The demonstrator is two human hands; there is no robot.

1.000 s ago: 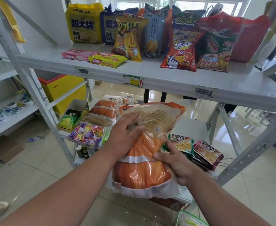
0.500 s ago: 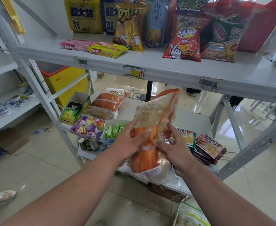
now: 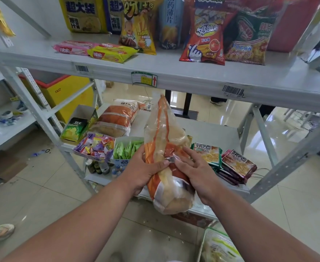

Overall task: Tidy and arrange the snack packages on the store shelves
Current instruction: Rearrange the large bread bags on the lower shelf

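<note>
Because the bread bag [image 3: 166, 163] is a thin clear-and-orange film around soft loaves, it looks light, squashy and a little slippery, with its loose top standing up limp. It hangs in the air just off the front edge of the lower shelf [image 3: 208, 127], between the two hands. The left hand [image 3: 146, 167] wraps its fingers and thumb around the bag's middle, and the right hand [image 3: 197, 169] has its fingers curled against the other side, so both are clamped on it. Holding it low around the loaf, not by the floppy top, seems safest. A second bread bag [image 3: 117, 118] lies toward the shelf's back left corner, a tray of sweets [image 3: 96, 146] at the front left, cracker packs [image 3: 230, 163] at the front right. Above, the upper shelf [image 3: 174, 72] carries crisp bags, over a pale tiled floor [image 3: 42, 186].
</note>
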